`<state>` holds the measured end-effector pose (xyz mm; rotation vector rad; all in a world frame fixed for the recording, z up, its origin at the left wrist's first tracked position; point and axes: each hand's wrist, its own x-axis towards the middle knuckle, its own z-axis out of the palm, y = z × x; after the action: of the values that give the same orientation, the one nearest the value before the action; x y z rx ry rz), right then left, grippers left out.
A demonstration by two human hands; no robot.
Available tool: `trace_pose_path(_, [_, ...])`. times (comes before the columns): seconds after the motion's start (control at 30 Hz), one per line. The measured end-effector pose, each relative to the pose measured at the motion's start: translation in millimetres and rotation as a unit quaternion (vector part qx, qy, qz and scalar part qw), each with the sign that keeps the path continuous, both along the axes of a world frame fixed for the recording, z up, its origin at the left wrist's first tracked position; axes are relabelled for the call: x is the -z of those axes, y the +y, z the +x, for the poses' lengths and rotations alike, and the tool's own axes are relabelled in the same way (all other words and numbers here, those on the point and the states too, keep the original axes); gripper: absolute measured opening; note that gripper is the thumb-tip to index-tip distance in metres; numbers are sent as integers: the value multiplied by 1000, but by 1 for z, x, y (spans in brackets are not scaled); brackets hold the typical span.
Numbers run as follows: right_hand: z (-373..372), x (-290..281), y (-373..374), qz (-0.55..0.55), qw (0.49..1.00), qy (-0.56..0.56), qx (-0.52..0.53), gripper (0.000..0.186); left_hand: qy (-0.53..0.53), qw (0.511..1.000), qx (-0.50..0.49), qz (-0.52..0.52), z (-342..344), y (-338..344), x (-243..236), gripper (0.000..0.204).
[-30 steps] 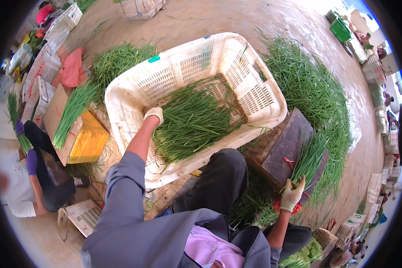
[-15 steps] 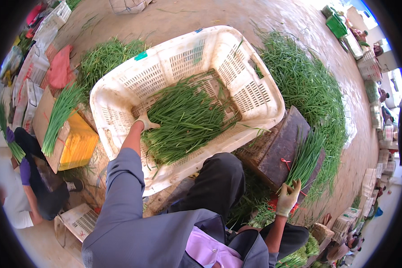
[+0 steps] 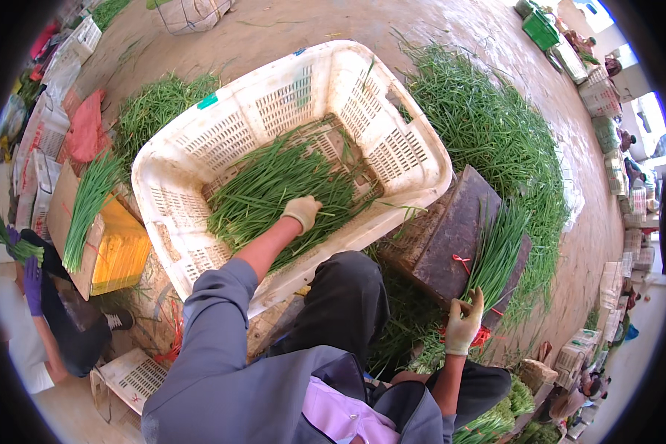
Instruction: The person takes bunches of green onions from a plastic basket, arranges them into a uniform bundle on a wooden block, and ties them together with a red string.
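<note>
Long green chives (image 3: 274, 185) lie loosely heaped in a dirty white plastic crate (image 3: 166, 159) in front of me. Over the middle of that heap is my gloved left hand (image 3: 303, 212), its fingers curled closed on some of the stalks. To my right, a bundle of chives (image 3: 500, 248) rests lengthwise on a dark board-sided stand (image 3: 451, 222), a red tie beside it. At the bundle's near end is my gloved right hand (image 3: 463, 324), thumb and fingers apart by the stalk ends.
Big piles of loose chives (image 3: 488, 126) cover the floor beyond the stand and behind the crate. On the left, another person's purple-gloved hand (image 3: 34, 285) is near a yellow-sided stand (image 3: 118, 251) bearing chives. A white stool (image 3: 133, 377) stands at lower left.
My left hand has moved right from the crate's left side to the middle of the heap, and its fingers have closed. My right hand stays by the bundle. The view has shifted slightly.
</note>
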<state>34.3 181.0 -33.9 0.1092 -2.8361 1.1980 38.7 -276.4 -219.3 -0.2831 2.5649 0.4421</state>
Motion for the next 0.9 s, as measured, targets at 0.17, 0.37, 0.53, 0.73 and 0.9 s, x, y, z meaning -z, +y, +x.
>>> trace_pose_path(0.17, [3, 5, 22, -20, 998, -19, 49, 60, 90, 996, 15, -13, -1, -5, -15, 20])
trace_pose_path(0.37, [2, 8, 6, 6, 999, -32, 9, 61, 506, 816, -244, 132, -11, -91, -82, 9])
trace_pose_path(0.53, [0, 10, -5, 3, 999, -30, -17, 62, 523, 506, -559, 398, -1, -155, -132, 15])
trace_pose_path(0.73, [3, 16, -12, -15, 999, -30, -43, 62, 332, 271, -835, 346, 70, -167, -33, 32])
trace_pose_path(0.9, [2, 15, -13, 20, 998, -19, -53, 62, 71, 492, -866, 60, 122, -159, 6, 37])
